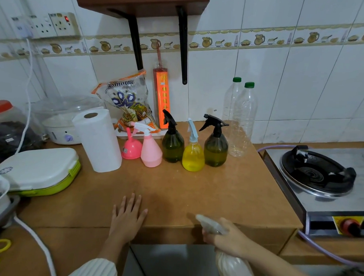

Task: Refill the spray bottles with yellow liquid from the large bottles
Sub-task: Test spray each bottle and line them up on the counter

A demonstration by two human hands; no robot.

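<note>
Right hand (228, 238) gripping white spray bottle (230, 261), left hand (128, 215) flat

Brown counter (206, 190), plain. White wall tiles (302, 80) with a tan border strip (232, 41) of jugs and bowls across upper frame. Mid-frame row: pink funnel (131, 148), pale pink spray bottle (151, 152) with white trigger, two dark olive spray bottles (172, 145) (215, 150) with black triggers, bright yellow spray bottle (193, 156) with light blue-white head. Two clear large bottles (242, 123), green caps. White paper roll (98, 141). Left: white-lidded lime green box (43, 174), jar (6, 129) with red lid. Orange-red packet (162, 96) against wall. Bottom right: whitish translucent spray bottle (232, 265).
</note>
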